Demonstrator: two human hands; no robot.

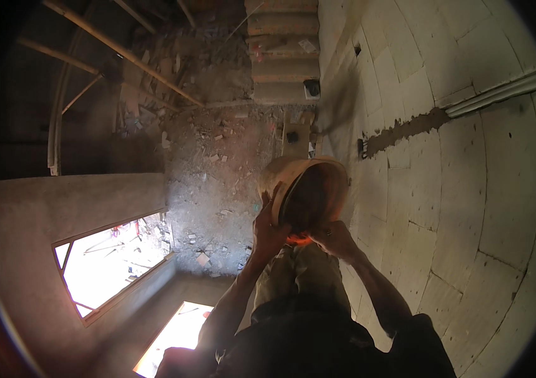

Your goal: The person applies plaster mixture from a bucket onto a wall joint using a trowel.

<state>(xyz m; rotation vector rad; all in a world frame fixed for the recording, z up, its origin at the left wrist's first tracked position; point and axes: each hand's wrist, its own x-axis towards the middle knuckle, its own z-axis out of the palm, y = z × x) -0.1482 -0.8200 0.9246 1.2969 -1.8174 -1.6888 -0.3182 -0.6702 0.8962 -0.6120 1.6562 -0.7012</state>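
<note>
One bucket (pixel 312 192) tilted above the person's legs (pixel 299 280), left hand (pixel 268 232) with fingers grasping its left side, right hand (pixel 335 240) at its lower right rim, fingers' hold unclear, stairs (pixel 280 62) beyond, block wall (pixel 454 208) at right.

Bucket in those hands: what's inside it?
Inside the bucket I see a dark, brownish hollow; the bottom is too shadowed to tell what's there. The right hand covers part of the near rim.

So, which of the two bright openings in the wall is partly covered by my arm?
The lower one, nearest the picture's bottom edge: your left forearm overlaps it. The upper opening is clear of both arms.
</note>
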